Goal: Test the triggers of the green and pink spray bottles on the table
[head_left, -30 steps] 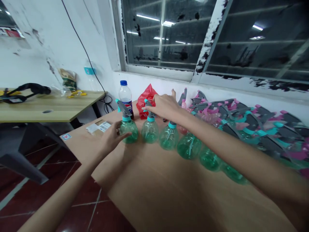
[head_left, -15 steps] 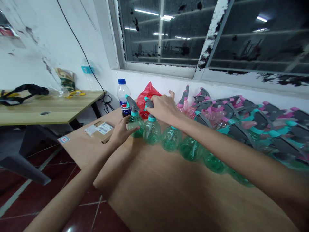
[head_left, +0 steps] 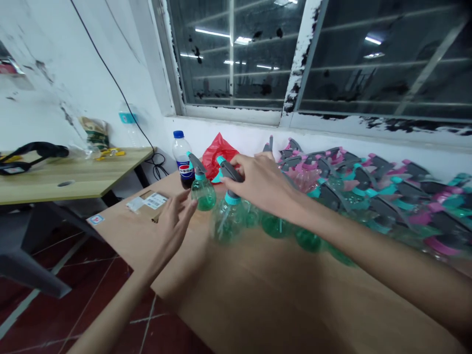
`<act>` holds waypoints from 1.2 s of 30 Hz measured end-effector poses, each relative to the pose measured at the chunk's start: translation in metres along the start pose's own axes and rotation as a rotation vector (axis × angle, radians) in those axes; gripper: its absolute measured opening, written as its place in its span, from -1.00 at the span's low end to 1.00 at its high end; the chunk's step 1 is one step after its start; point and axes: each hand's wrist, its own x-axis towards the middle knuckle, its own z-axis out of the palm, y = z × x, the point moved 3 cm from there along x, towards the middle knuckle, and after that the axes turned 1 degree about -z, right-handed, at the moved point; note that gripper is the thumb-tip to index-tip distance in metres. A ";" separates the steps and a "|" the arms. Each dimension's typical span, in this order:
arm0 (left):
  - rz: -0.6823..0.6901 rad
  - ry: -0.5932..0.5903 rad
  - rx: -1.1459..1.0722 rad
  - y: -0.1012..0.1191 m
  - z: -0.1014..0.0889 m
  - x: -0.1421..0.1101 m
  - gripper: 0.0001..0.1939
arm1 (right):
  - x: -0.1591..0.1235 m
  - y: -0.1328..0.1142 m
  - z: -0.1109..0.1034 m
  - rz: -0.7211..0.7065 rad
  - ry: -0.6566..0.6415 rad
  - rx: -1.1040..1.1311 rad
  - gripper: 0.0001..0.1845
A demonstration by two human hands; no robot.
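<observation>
My right hand (head_left: pixel 263 182) grips the grey and turquoise sprayer head of a clear green spray bottle (head_left: pixel 226 223), whose lower part is blurred and stands out in front of the row. To its left my left hand (head_left: pixel 179 214) has its fingers extended and somewhat apart, holding nothing. Close beyond those fingertips, another green spray bottle (head_left: pixel 205 196) stands upright on the table; whether they touch it I cannot tell. Several more green bottles (head_left: pixel 309 239) line up to the right, partly hidden under my right forearm.
Pink and green spray bottles (head_left: pixel 387 201) crowd the table's right side below the window. A cola bottle (head_left: pixel 182 162) and a red plastic bag (head_left: pixel 217 152) stand at the back. A cardboard piece with a label (head_left: pixel 153 202) lies left. A second table (head_left: pixel 84 174) adjoins the wall.
The bottle in my right hand has come forward, out of the row. My left hand first held the leftmost bottle, which was set further back beside the cola bottle; now that hand has drawn away.
</observation>
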 end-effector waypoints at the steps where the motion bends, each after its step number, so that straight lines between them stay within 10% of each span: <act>1: 0.003 -0.031 -0.021 0.011 0.000 -0.014 -0.58 | -0.010 -0.001 -0.007 -0.003 -0.007 0.002 -0.74; 8: 0.114 -0.560 -0.107 0.095 0.036 -0.100 -0.27 | -0.080 0.000 -0.049 0.049 -0.032 -0.007 -0.81; 19: 0.226 -0.602 -0.123 0.174 0.113 -0.151 -0.24 | -0.189 0.039 -0.104 0.197 0.045 0.032 -0.76; 29: 0.203 -0.725 -0.227 0.209 0.167 -0.169 -0.33 | -0.275 0.098 -0.105 0.271 -0.058 0.757 -0.19; 36: 0.315 -0.807 -0.234 0.224 0.194 -0.172 -0.23 | -0.279 0.104 -0.090 0.384 0.124 0.742 -0.60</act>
